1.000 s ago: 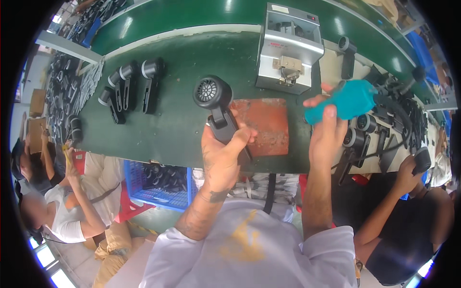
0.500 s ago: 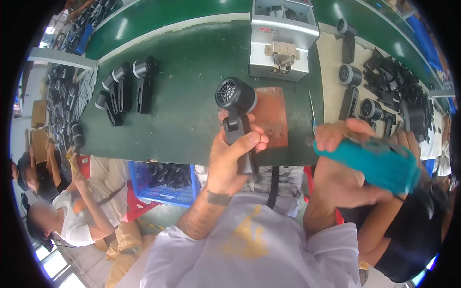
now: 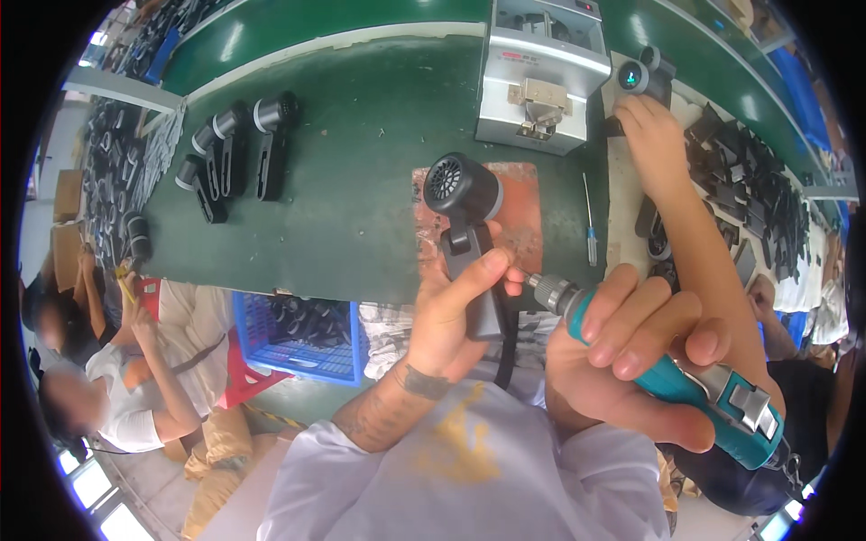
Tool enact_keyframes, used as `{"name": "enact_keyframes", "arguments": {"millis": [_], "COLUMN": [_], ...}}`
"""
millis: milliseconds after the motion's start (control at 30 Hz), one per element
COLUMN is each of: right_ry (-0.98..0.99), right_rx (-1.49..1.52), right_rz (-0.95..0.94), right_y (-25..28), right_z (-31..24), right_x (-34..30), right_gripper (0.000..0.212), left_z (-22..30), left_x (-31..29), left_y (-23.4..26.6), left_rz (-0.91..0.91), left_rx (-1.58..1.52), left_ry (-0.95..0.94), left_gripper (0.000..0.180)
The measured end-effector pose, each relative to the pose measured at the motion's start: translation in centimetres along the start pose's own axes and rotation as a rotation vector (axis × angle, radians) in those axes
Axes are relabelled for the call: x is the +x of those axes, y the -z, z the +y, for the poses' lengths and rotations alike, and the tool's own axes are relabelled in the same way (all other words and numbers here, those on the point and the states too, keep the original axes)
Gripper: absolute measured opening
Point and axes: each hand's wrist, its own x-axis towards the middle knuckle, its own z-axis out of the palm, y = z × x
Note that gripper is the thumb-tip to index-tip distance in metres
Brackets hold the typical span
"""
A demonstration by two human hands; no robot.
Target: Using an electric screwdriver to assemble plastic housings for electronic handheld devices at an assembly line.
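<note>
Fingers of your left hand [image 3: 456, 311] wrap the handle of a black hair dryer [image 3: 469, 236], holding it upright above the near edge of the green tabletop [image 3: 361, 162]. Your right hand [image 3: 631, 356] grips a teal electric screwdriver [image 3: 686, 383], its metal tip just beside the dryer's handle. Another person's hand [image 3: 651, 135] rests on a dryer at the far right.

A black hair dryer [image 3: 465, 230] is showing against a dark green table [image 3: 361, 144]. A teal electric screwdriver [image 3: 686, 383] is gleaming beside a rust-orange mat [image 3: 523, 212] and a blue crate [image 3: 302, 343].
</note>
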Motion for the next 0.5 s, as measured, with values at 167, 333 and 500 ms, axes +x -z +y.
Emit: {"name": "enact_keyframes", "arguments": {"millis": [167,333,500], "right_ry": [0.019,0.039,0.078], "right_rx": [0.014,-0.002,0.01], "right_rz": [-0.035,-0.011,-0.033], "right_y": [-0.1,-0.17,-0.62], "right_z": [-0.01,0.06,0.58], "right_x": [-0.04,-0.16,-0.19], "right_gripper": [0.068,0.067,0.065], "left_z": [0.22,-0.08,0.43], "left_x": [-0.45,0.04,-0.41], "left_y": [-0.29,-0.43,-0.76], "left_rz": [-0.004,-0.015,-0.013], "left_rx": [-0.065,-0.127,-0.111], "left_ry": [0.021,0.055,0.026], "left_gripper": [0.045,0.044,0.042]}}
